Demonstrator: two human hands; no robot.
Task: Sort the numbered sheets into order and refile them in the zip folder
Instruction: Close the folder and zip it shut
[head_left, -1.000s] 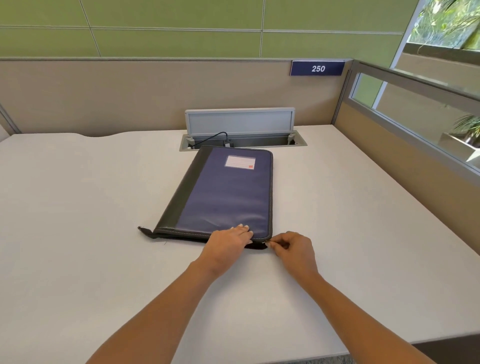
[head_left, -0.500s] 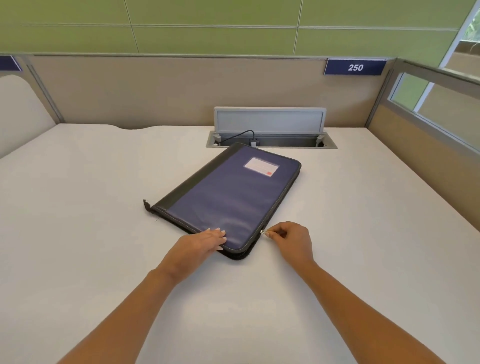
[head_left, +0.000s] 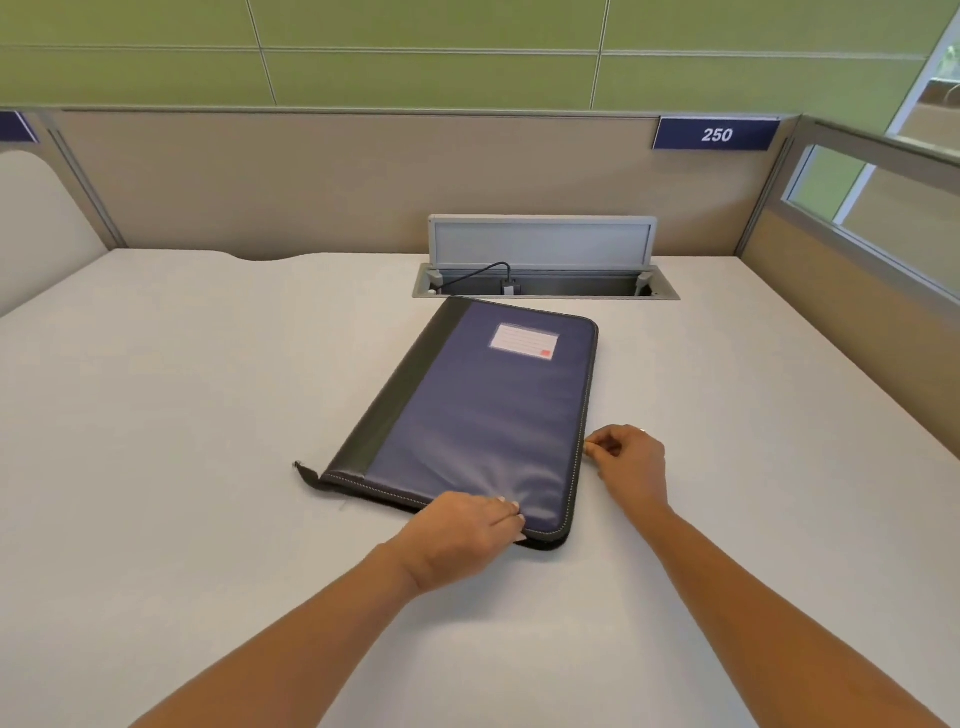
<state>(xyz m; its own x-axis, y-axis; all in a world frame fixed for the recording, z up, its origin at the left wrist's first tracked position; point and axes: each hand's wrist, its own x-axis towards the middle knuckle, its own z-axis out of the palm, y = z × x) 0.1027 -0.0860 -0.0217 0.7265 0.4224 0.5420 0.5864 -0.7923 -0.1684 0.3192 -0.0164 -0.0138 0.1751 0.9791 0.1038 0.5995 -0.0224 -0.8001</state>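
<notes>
Two hands on the zip folder (head_left: 483, 410) right now. It lies flat on the white desk (head_left: 182, 415), turned at an angle, cover down, with its far end just in front of the open cable box (head_left: 545, 280). Left hand (head_left: 462, 535) lies flat on the near corner, fingers straight and pressing on the blue cover. Right hand (head_left: 631, 462) sits at the folder's right edge, thumb and fingertips pinched together on the tiny zip pull (head_left: 588, 448). White label (head_left: 524, 341) faces up near the far end.
</notes>
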